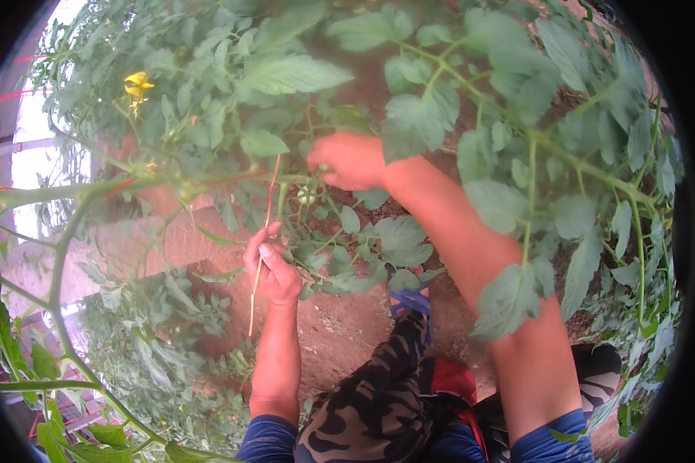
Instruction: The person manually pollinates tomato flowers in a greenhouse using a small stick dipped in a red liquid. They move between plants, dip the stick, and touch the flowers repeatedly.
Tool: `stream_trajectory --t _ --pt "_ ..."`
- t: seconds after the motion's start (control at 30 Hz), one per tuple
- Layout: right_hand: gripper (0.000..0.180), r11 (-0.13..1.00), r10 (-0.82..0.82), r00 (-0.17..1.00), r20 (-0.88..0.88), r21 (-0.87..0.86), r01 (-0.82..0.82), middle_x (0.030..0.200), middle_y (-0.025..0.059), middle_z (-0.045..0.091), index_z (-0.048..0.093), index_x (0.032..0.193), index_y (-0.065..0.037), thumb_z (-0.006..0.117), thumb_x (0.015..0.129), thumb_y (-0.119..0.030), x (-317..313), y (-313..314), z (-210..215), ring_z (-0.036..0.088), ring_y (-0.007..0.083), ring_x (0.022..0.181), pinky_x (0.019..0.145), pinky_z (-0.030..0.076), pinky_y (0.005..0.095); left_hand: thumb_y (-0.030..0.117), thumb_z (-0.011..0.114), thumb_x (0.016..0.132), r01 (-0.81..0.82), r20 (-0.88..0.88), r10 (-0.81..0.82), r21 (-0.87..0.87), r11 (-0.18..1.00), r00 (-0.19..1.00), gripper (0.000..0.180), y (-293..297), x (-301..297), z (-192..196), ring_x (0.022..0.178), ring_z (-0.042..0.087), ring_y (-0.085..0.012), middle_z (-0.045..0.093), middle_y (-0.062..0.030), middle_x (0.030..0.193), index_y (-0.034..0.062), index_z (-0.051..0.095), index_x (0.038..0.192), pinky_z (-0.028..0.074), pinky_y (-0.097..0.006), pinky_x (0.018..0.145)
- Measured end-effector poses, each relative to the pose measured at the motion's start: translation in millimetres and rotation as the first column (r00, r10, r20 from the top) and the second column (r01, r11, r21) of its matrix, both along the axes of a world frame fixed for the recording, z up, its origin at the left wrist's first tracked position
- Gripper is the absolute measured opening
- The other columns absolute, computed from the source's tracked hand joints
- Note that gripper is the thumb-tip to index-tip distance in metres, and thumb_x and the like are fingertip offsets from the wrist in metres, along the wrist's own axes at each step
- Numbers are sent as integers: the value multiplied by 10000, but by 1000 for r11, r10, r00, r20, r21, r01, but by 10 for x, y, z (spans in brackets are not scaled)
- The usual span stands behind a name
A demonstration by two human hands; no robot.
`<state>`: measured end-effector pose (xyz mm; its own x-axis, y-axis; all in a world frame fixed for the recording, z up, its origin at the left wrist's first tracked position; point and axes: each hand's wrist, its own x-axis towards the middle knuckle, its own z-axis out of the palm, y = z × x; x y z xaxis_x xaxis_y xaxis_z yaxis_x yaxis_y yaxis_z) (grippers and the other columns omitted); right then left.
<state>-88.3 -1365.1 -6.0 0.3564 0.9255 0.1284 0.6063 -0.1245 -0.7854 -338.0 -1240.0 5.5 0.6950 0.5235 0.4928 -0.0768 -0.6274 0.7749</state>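
Note:
My left hand (272,266) is closed, with a long thin straw-coloured stick (255,305) pinched between thumb and fingers. The stick stands nearly upright; its upper part looks reddish and reaches up to a tomato stem (232,178). Farther off and to the right, my right hand (351,160) has its fingers curled in among the leaves of the tomato plant. What those fingers grip, if anything, is too small and hazy to make out. A small green tomato (306,195) hangs just below and left of my right hand.
A leafy tomato branch (544,139) crosses above my right forearm, and its leaves partly cover that arm. At the left, a thick forked stem (58,270) stands close to me. A yellow flower (137,85) shows at the upper left. Bare soil (340,328) lies below my hands.

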Motion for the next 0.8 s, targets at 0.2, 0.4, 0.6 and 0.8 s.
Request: stream_trajectory --t 0.2,0.4,0.6,0.8 --pt "124 966 -258 958 -128 -3 260 1047 173 657 691 967 -10 681 869 -84 -262 145 -126 684 404 973 851 553 514 92 427 1101 33 8 -34 89 995 999 268 -14 60 58 725 509 -87 718 -180 1200 -12 523 1329 465 -251 702" --pt "95 952 -304 952 -23 -31 304 1051 189 648 687 927 1 642 903 -79 -308 101 -31 678 417 959 827 561 503 108 433 1104 -2 11 1 89 996 1000 266 -9 56 46 728 513 -91 726 -172 1188 -12 527 1321 471 -256 706" --pt "240 953 -266 964 10 -144 265 1071 182 658 700 1028 13 677 916 -198 -591 -372 350 684 394 952 838 573 494 131 435 1109 -20 -60 27 115 993 998 267 23 0 -4 723 512 -88 731 -143 1179 -13 541 1307 471 -258 707" --pt "610 958 -219 964 -153 156 242 1237 181 646 544 1454 -29 683 933 -313 -1581 -550 -2 603 397 1182 1076 438 521 132 433 1120 5 -9 -5 11 1000 1000 245 -58 117 -10 744 509 -73 734 -125 1182 -5 557 1281 469 -244 723"
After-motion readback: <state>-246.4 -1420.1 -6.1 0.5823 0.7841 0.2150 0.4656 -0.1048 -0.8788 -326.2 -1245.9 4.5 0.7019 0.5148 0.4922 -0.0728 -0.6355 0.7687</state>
